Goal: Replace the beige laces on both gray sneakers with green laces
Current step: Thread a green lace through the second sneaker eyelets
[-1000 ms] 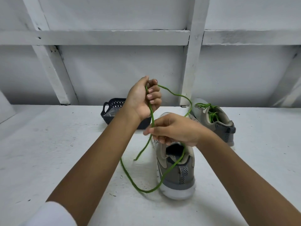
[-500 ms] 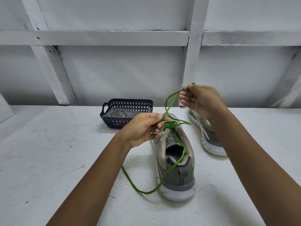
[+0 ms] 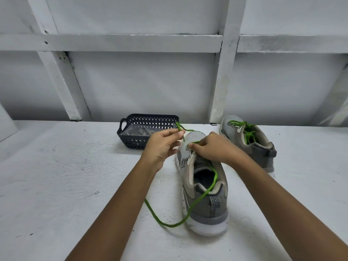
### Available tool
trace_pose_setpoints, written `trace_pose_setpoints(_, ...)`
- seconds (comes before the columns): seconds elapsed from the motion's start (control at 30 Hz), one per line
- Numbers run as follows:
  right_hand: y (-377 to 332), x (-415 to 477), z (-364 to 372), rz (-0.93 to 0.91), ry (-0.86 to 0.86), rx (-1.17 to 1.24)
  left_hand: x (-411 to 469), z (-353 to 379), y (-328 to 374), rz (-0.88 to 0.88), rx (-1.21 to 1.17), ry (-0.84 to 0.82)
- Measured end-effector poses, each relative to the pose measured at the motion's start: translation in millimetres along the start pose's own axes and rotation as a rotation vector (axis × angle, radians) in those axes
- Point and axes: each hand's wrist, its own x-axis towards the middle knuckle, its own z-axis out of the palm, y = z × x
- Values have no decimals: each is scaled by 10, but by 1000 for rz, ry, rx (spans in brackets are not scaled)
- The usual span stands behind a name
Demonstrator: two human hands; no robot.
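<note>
A gray sneaker (image 3: 204,200) stands in front of me, heel toward me. A green lace (image 3: 199,200) runs from its eyelets, over the collar, and loops onto the table at its left. My left hand (image 3: 162,146) pinches one end of this lace above the toe. My right hand (image 3: 214,147) rests on the eyelet area and pinches the lace there. A second gray sneaker (image 3: 250,142) with green laces threaded through it sits at the back right.
A dark perforated basket (image 3: 131,136) holding a clear bag stands behind my left hand, near the wall. The white table (image 3: 66,181) ends at a white panelled wall with beams (image 3: 222,72).
My right hand has come down from above the far sneaker onto the near sneaker's eyelets. My left hand has shifted slightly up and left, with the lace end in it.
</note>
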Motion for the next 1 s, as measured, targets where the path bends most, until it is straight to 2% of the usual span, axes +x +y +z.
trace_pose_setpoints(0.17, 86, -17, 58, 87, -23, 389, 8, 53, -157, 50, 105, 75)
trace_pose_setpoints(0.47, 180, -19, 211, 127, 27, 841, 25, 89, -283, 190, 287, 83)
trace_pose_setpoints(1.0, 194, -19, 245, 94, 35, 928, 76, 135, -421, 260, 458, 125)
